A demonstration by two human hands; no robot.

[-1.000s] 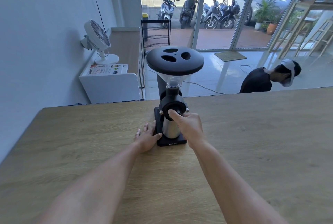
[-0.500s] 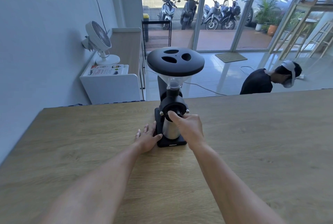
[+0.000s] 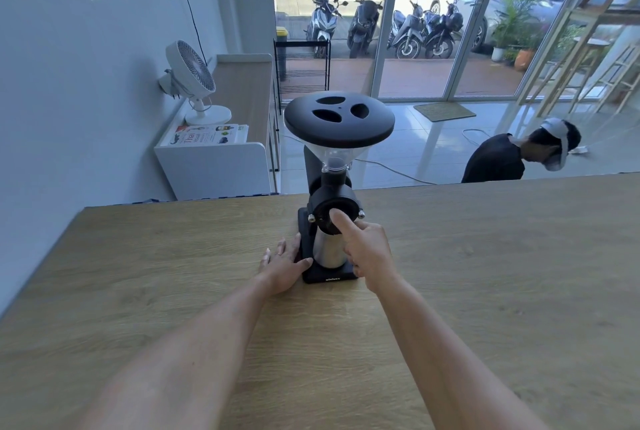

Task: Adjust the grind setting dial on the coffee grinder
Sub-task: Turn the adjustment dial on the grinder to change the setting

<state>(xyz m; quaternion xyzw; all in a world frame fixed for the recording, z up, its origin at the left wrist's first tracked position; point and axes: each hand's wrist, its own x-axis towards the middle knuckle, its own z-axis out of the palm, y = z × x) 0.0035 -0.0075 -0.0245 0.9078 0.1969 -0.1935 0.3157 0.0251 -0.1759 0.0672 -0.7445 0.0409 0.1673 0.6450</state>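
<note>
Since the earlier frame the right hand (image 3: 369,253) has pressed one fingertip on the grind setting dial (image 3: 333,213), other digits curled, holding nothing, while the left hand (image 3: 284,265) lies flat, bracing the top-heavy coffee grinder (image 3: 332,187) at mid-table (image 3: 138,291); rigid dial, turn by rim

Surface: wooden table (image 3: 485,273).
On it: coffee grinder (image 3: 329,218) at 12 o'clock; left hand (image 3: 282,268) flat beside its base.
</note>
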